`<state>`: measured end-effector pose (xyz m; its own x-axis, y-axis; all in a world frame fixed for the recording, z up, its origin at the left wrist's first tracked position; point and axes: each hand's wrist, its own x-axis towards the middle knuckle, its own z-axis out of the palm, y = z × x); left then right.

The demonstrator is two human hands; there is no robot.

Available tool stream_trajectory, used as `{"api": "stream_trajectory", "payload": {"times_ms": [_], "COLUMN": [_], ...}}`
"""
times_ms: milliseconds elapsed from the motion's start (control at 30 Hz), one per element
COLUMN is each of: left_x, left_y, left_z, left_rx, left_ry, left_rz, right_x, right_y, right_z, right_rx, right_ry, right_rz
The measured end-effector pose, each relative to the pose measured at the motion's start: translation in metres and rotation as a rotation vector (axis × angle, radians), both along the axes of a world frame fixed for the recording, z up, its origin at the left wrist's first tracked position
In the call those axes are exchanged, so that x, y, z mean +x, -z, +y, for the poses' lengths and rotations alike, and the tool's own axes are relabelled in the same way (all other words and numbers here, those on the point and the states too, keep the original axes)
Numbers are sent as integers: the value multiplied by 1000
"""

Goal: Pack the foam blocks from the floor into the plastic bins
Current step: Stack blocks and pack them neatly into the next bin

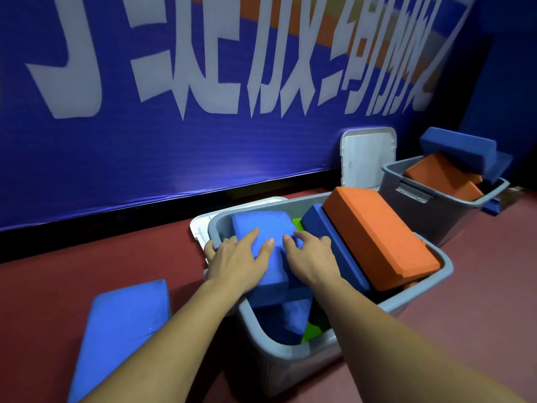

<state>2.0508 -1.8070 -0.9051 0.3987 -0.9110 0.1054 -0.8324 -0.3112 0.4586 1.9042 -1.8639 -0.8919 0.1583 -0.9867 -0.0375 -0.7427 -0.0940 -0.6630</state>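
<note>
Two grey plastic bins stand on the red floor (72, 271): the near bin (290, 353), ribbed on its wall, and beyond it to the right the far bin (412, 207), which has a latch on its rim. There are two white lids; one lid (366, 158) leans upright on the wall behind the near bin and the other (200, 225) pokes out flat at its back left corner. Both hands lie on one light blue block (261, 223) that sits tilted across the top of the near bin. The left hand (236, 258) and the right hand (311, 257) are spread flat on it with straight fingers, pressing and not curled round it. Right of them in the same bin, an orange block (377, 237) with chamfered edges lies on a dark blue block (315, 221). Deeper down show more blue foam and green scraps (312, 333). One matte blue block (122, 324) with rounded edges lies on the floor left of the near bin. The far bin is heaped with orange foam (441, 175) and dark blue slabs (459, 146). Behind the near bin hangs a blue banner (174, 158) with big white Chinese characters, too cropped and skewed to read surely.
</note>
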Motion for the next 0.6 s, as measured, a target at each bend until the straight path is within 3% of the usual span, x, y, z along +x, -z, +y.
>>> {"api": "stream_trajectory", "payload": {"times_ms": [167,433,600], "left_x": [21,74,103], "left_y": [-20,-37,-60], "left_z": [17,61,80], "left_rx": [-239,-339,-454], "left_ry": [47,26,-110], "left_rz": [333,404,445], "right_x": [27,83,134], "right_y": [-36,-89,-95], "right_z": [11,36,53], "right_rx": [-211,-407,-415], "right_ry": [71,-23,-146], "right_rz": [-44,118,88]}}
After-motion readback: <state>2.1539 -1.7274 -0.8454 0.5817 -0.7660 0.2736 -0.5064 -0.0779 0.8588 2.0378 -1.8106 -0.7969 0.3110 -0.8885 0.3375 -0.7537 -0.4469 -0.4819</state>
